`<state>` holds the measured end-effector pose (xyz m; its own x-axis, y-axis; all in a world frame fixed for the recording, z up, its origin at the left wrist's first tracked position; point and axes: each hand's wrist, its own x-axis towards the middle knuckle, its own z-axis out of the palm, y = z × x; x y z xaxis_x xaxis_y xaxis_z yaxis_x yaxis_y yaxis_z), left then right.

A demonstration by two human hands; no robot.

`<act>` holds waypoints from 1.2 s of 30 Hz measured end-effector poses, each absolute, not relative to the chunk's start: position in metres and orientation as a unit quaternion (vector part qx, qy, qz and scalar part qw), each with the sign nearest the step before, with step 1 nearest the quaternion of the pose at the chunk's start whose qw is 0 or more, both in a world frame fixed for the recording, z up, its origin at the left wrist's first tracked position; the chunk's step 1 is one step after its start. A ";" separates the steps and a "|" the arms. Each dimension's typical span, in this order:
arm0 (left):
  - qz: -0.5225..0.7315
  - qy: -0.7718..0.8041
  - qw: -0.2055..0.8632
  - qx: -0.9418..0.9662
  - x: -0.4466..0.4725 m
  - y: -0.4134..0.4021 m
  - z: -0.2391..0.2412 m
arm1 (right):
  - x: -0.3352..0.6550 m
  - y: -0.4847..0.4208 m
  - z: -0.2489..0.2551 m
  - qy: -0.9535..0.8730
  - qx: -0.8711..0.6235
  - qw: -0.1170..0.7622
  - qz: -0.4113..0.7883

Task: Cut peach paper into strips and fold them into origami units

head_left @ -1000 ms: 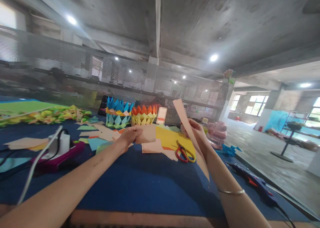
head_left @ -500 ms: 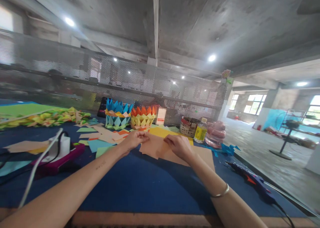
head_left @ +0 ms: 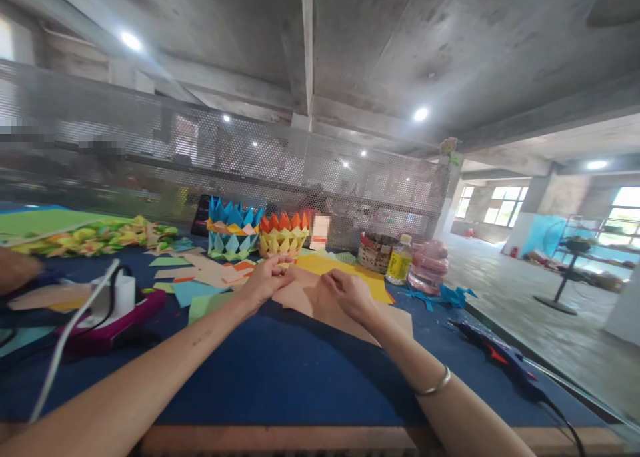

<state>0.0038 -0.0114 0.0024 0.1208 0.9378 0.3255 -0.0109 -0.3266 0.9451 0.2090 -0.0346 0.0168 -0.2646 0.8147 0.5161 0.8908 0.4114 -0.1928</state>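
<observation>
A tan sheet of paper (head_left: 310, 293) lies under both hands, above further tan paper (head_left: 395, 320) on the blue tabletop. My left hand (head_left: 267, 283) grips the sheet's left edge between thumb and fingers. My right hand (head_left: 350, 293) is closed, fingers bent and pinching the same sheet near its middle. Yellow paper (head_left: 363, 273) lies just behind. Beyond my left hand stand two folded-paper baskets with pointed rims, one blue and green (head_left: 233, 233), one orange and yellow (head_left: 283, 233).
A glue gun (head_left: 500, 357) lies at right with its cord. A yellow-labelled bottle (head_left: 400, 260), a pink jar (head_left: 429, 267) and a woven basket (head_left: 375, 251) stand behind. At left are a purple power strip (head_left: 115, 323), paper scraps (head_left: 200, 267) and another person's blurred hand (head_left: 20, 270).
The tan sheet has turned and shifted slightly left with my hands. Another person's hand has come into view at the left edge.
</observation>
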 end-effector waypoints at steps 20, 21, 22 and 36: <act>0.534 0.345 0.472 0.610 0.006 -0.009 0.000 | 0.212 -0.027 0.013 -0.785 -0.522 0.329 -0.054; 0.534 0.349 0.466 0.614 0.006 -0.009 0.000 | 0.212 -0.027 0.013 -0.784 -0.523 0.329 -0.058; 0.534 0.348 0.465 0.615 0.007 -0.009 0.000 | 0.212 -0.027 0.013 -0.783 -0.523 0.330 -0.062; 0.504 0.342 0.528 0.592 0.006 -0.004 -0.004 | 0.212 -0.026 0.014 -0.785 -0.516 0.337 -0.071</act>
<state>0.0063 -0.0037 -0.0044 0.2590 0.9369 0.2350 -0.1270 -0.2081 0.9698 0.2121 -0.0257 0.0137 -0.2417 0.7614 0.6016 0.8569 0.4583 -0.2358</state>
